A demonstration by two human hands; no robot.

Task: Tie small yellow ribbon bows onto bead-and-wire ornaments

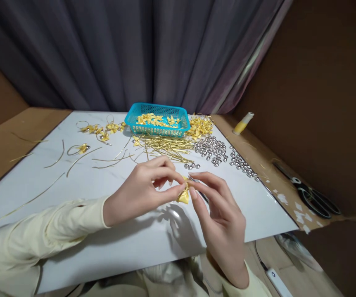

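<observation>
Above the white board (pixel 128 243), a small yellow ribbon piece (pixel 183 196) is held between both hands. My left hand (pixel 145 185) comes from the left, its thumb and index finger pinching the top of the ribbon. From the right, my right hand (pixel 219 210) meets it, fingertips closed at the ribbon's right side. A thin dark metal tool (pixel 203 194) lies under the right fingers, partly hidden by them. The fingers hide the upper part of the ribbon piece.
A blue basket (pixel 157 131) holds yellow bows. Gold wires (pixel 167 146), silver beads (pixel 210 147) and a pile of yellow bows (pixel 200 126) lie nearby. Scissors (pixel 312 200) and a glue-like bottle (pixel 243 123) are at the right. Loose wires (pixel 31 201) lie left.
</observation>
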